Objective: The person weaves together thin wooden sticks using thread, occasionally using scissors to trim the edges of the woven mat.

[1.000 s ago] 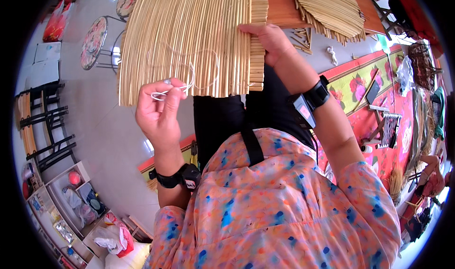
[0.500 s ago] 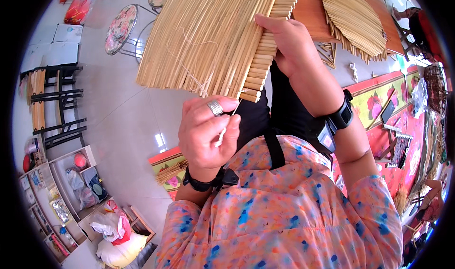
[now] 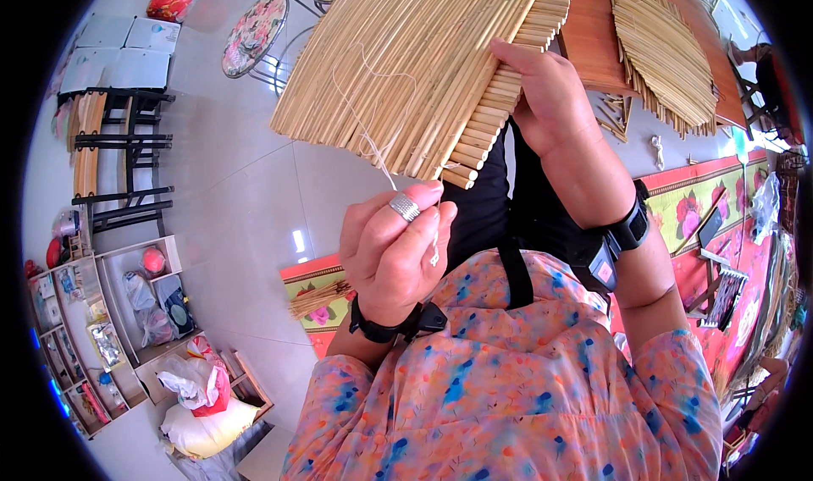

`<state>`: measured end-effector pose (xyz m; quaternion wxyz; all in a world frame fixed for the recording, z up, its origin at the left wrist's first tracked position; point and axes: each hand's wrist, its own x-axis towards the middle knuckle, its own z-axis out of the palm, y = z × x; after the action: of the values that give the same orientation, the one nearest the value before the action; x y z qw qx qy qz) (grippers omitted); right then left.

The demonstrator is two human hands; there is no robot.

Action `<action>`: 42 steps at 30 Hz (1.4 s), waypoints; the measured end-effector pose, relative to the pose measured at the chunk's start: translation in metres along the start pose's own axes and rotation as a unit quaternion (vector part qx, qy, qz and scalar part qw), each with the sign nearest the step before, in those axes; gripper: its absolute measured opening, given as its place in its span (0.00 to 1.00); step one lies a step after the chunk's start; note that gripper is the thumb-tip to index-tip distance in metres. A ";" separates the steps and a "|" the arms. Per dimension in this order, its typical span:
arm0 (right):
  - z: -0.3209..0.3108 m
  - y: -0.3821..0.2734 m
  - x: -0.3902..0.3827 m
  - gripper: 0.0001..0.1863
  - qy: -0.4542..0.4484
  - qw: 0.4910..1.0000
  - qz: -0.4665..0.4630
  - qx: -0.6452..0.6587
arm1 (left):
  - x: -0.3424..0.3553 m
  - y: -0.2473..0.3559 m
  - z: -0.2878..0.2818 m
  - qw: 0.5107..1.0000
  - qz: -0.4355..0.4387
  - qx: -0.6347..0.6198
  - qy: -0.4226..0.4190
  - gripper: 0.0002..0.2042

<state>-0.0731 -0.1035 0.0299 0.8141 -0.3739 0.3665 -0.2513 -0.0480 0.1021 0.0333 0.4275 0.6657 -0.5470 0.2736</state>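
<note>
A panel of pale, straight straw-like stalks (image 3: 398, 66) laid side by side fills the upper middle, its near corner pointing toward me. My right hand (image 3: 555, 96) grips its right edge, thumb on top and the other fingers hidden underneath. Just below the near corner, my left hand (image 3: 394, 248) is closed in a pinch on white thread (image 3: 435, 248), whose short tail hangs below the fingertips. More of this thread lies in a loose loop across the stalks. A broad silver ring (image 3: 404, 207) sits on a left finger.
A second stalk panel (image 3: 665, 62) lies on the brown table (image 3: 597, 58) at upper right. Floral-topped stools (image 3: 256, 34) stand at upper left, with folded black frames (image 3: 127, 159) below them. An open compartment box (image 3: 135, 303) and bags (image 3: 207, 417) are at lower left.
The whole view has shifted, so things sit farther right. My left fingertips have drawn closer together and nearer the panel's corner. My right hand keeps its hold on the edge.
</note>
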 end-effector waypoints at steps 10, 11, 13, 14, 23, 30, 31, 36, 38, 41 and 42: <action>-0.004 0.001 0.000 0.18 0.000 1.000 0.005 0.003 | 0.001 -0.004 0.004 0.999 0.038 0.018 -0.021 0.13; -0.004 0.001 0.000 0.16 -0.006 1.000 -0.003 0.016 | 0.001 -0.004 0.004 0.999 0.039 0.019 -0.023 0.13; -0.004 0.001 -0.001 0.12 -0.019 0.999 -0.019 0.042 | 0.002 -0.004 0.004 0.999 0.041 0.021 -0.026 0.13; -0.004 0.001 -0.002 0.14 -0.019 0.999 -0.011 0.036 | 0.002 -0.005 0.004 0.999 0.041 0.022 -0.028 0.13; -0.005 0.000 0.001 0.15 -0.035 0.999 -0.015 0.037 | 0.002 -0.004 0.002 0.997 0.053 0.040 -0.044 0.14; -0.003 -0.003 -0.005 0.18 -0.024 1.000 0.001 0.017 | 0.001 -0.004 -0.001 0.992 0.078 0.087 -0.050 0.14; -0.002 -0.003 -0.005 0.17 -0.020 1.000 0.000 0.014 | 0.001 -0.004 -0.001 0.992 0.078 0.088 -0.048 0.14; -0.002 0.000 -0.007 0.17 -0.015 1.000 0.011 0.015 | -0.002 0.001 -0.001 0.997 0.023 0.066 -0.024 0.14; -0.001 0.003 -0.007 0.15 -0.016 1.000 0.007 0.016 | -0.004 0.004 -0.001 0.997 0.008 0.077 -0.022 0.14; -0.001 0.007 -0.006 0.13 -0.028 0.999 -0.003 0.027 | -0.008 0.007 0.002 0.996 -0.024 0.083 0.007 0.13; -0.001 0.009 -0.006 0.14 -0.029 0.999 -0.002 0.033 | -0.009 0.008 0.004 0.996 -0.044 0.074 0.026 0.12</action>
<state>-0.0762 -0.0941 0.0252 0.8360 -0.3547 0.3333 -0.2534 -0.0584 0.1034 0.0259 0.4025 0.7120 -0.4838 0.3116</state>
